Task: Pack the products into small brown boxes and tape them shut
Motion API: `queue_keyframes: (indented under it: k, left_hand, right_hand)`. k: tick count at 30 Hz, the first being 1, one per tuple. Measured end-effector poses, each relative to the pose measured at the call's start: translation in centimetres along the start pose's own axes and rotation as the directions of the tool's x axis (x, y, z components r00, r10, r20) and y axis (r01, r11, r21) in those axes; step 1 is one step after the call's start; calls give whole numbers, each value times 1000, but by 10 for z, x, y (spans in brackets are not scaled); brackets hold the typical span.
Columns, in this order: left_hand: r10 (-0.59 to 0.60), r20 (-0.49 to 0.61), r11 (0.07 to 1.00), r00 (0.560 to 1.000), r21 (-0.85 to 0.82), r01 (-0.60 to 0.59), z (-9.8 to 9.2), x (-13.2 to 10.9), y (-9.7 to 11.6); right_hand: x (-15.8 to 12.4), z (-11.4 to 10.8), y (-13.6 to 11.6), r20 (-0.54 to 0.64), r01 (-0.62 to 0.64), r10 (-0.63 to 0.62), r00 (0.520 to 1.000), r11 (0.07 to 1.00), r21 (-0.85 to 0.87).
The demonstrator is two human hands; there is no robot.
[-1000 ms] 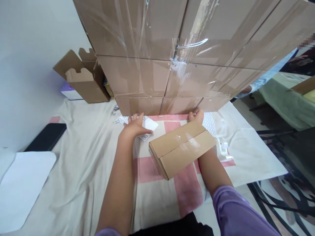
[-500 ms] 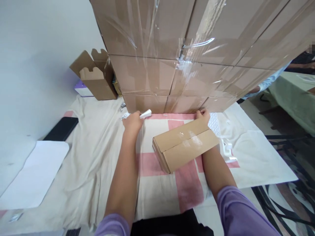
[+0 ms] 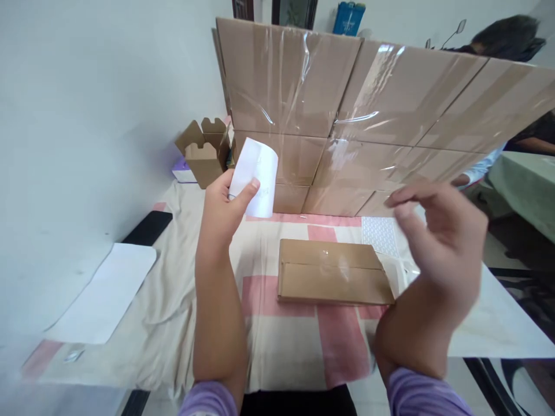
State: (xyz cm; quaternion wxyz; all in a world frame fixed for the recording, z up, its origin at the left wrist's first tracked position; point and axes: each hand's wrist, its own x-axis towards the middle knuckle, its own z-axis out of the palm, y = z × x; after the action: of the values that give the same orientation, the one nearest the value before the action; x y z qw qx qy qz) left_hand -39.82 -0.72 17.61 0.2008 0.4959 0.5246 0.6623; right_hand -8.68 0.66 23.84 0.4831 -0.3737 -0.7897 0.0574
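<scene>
My left hand (image 3: 223,208) is raised above the table and closed on a curled white paper slip (image 3: 255,176), pinched between thumb and fingers. My right hand (image 3: 437,242) is lifted to the right, blurred by motion, its fingers loosely spread and holding nothing that I can see. Between the two hands a small sealed cardboard box (image 3: 332,271) lies flat on the cream and pink cloth (image 3: 277,329), with clear tape along its top seam. Neither hand touches the box.
A tall stack of plastic-wrapped cardboard cartons (image 3: 355,115) stands behind the box. An open small carton (image 3: 203,153) sits at the back left. A white sheet (image 3: 104,292) and a dark flat object (image 3: 147,227) lie left. Another person (image 3: 507,34) is behind the stack, right.
My left hand picked the white slip up from the cloth and raised it. My right hand left the box's far end and lifted up. The view tilted upward.
</scene>
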Motion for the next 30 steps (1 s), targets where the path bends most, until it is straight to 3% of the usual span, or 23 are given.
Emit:
queue_keyframes:
  k: [1,2,4,5,8,9,10,12,13,15,17,19,21,23,25,27,30]
  left_hand:
    - [-8,10,996,1000,-92,9,2,-1,1]
    - [-24,26,984,999,-175,29,4,-1,1]
    - [-64,48,950,997,-303,75,7,-2,3]
    - [-78,47,932,996,-352,89,9,-2,3]
    - [-103,-4,863,995,-497,87,11,-2,5]
    - [-115,-26,832,993,-549,82,10,-1,6]
    - [-129,-42,800,991,-595,79,10,-1,6]
    - [-151,-45,760,988,-644,87,8,1,6]
    - [-152,-35,762,988,-641,95,6,1,5]
    - [-151,-25,812,988,-574,109,2,2,3]
    - [-119,-54,903,991,-420,85,-3,0,1]
    - [-29,-83,986,996,-164,15,-10,-3,3]
    - [51,-51,991,997,128,-44,-17,-6,7]
    - [51,5,943,999,329,-50,-23,-8,13]
    - [30,67,914,997,403,-54,-28,-9,18]
    - [51,138,910,989,402,-102,-32,-10,23]
    - [96,248,913,964,364,-185,-34,-13,31]
  right_hand:
    - [-8,-6,-21,196,60,-62,979,998,17]
    - [-18,-8,-39,379,110,-111,919,994,24]
    - [-39,2,-69,635,193,-154,757,981,7]
    - [-51,14,-81,681,241,-164,714,970,-19]
    - [-88,74,-96,718,332,-230,657,943,-1]
    - [-98,97,-94,701,328,-248,668,944,22]
    - [-105,119,-90,653,326,-248,715,945,3]
    - [-112,155,-76,502,264,-159,850,953,-146]
    - [-111,167,-67,443,243,-141,885,953,-181]
    - [-103,177,-49,384,243,-158,910,953,-183]
    - [-91,173,-28,378,281,-213,901,950,-135]
    - [-77,161,-4,383,341,-295,875,938,-57]
    - [-62,147,16,358,378,-371,857,924,51]
    - [-45,134,24,266,363,-390,882,920,147]
    - [-26,123,15,113,348,-376,920,915,204]
    - [-7,116,-10,-13,380,-387,922,898,221]
    - [16,113,-53,22,380,-389,921,910,168]
